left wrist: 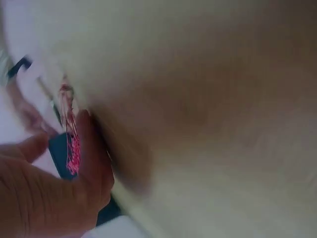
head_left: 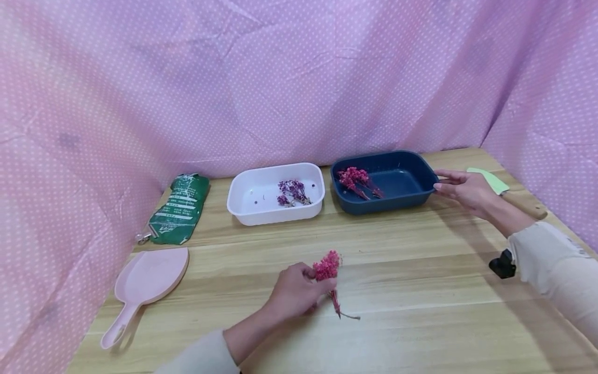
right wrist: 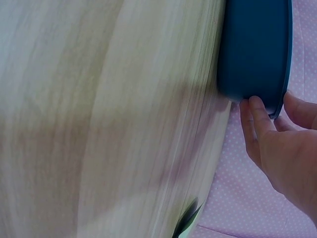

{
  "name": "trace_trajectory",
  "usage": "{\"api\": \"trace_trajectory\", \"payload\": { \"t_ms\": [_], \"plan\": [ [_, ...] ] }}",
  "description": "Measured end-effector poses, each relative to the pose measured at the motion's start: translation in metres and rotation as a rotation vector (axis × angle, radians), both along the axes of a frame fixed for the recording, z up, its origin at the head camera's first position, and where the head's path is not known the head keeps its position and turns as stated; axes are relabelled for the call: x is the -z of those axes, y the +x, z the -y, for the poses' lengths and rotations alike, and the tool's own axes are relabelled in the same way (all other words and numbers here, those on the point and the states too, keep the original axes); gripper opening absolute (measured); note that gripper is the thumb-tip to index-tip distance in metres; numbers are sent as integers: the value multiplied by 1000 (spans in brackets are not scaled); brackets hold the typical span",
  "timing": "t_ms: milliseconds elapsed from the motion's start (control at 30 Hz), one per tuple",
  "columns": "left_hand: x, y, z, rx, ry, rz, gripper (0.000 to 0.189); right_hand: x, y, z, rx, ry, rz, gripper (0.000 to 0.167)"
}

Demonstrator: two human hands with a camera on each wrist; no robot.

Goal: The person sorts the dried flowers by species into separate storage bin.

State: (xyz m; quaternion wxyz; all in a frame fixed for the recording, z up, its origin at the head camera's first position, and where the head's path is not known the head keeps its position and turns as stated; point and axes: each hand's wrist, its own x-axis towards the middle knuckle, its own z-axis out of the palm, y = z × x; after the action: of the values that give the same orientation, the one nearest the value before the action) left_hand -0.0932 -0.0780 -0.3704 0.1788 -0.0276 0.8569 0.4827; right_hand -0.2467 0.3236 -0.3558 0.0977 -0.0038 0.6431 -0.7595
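Near the table's front, my left hand [head_left: 299, 291] has its thumb and fingers around a small bunch of pink dried flowers [head_left: 327, 266], whose stems point toward the front. The left wrist view shows this pink bunch [left wrist: 73, 148] between thumb and fingers. At the back right, my right hand [head_left: 467, 192] grips the right end of a dark blue tray [head_left: 388, 205], thumb at the rim and fingers against the outer wall in the right wrist view. More pink dried flowers [head_left: 355, 179] lie in the tray's left part.
Left of the blue tray stands a white tray [head_left: 252, 215] with purple dried flowers [head_left: 293, 191]. A green packet [head_left: 182, 208] and a pink dustpan [head_left: 151, 278] lie at the left. A light green blade-like tool [head_left: 490, 181] with a wooden handle lies beyond my right arm.
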Motion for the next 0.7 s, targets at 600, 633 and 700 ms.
{"api": "trace_trajectory", "payload": {
  "t_ms": [600,633,700],
  "plan": [
    [-9,-13,4,188,107,15,17,0,-2,0,5,17,12,31],
    [-10,-13,5,164,168,59,19,0,-2,0,5,35,10,31],
    [-10,-15,6,116,254,131,23,0,-1,0,7,46,11,31]
  ]
}}
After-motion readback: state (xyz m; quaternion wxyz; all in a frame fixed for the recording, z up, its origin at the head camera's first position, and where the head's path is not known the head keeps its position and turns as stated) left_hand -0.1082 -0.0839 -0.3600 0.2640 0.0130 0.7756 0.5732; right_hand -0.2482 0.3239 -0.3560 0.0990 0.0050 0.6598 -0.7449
